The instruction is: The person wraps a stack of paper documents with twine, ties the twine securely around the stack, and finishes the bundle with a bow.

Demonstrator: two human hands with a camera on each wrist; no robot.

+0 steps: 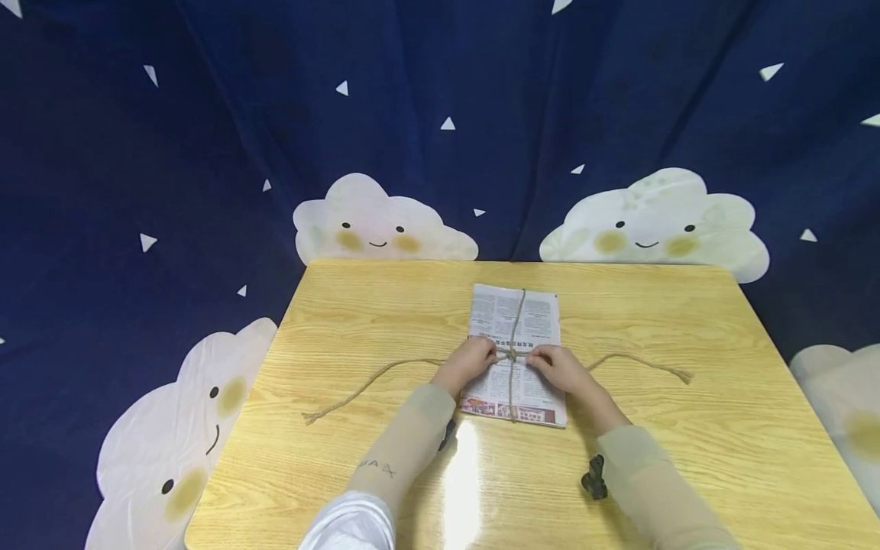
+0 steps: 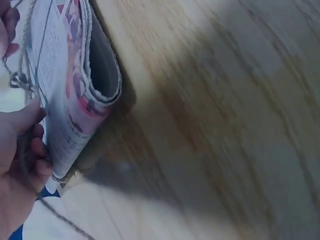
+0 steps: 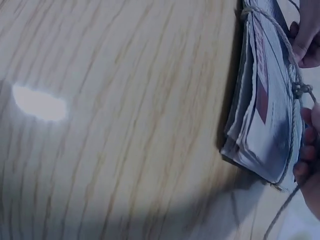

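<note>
A folded stack of newspapers (image 1: 539, 386) lies on the wooden table, bound crosswise with brown twine (image 1: 516, 313). At the middle of the stack's top the twine meets in a knot (image 1: 511, 354). My left hand (image 1: 470, 357) pinches the twine just left of the knot, and my right hand (image 1: 558, 365) pinches it on the right. From each hand a loose twine end trails outward over the table. In the left wrist view the stack's folded edge (image 2: 105, 97) shows beside the left hand (image 2: 20, 155). The right wrist view shows the knot (image 3: 301, 90) between both hands.
The wooden table (image 1: 371, 305) extends on all sides of the stack. Behind it hangs a dark blue curtain (image 1: 412, 76) with white clouds and triangles. A small black device (image 1: 594, 478) sits at the right wrist.
</note>
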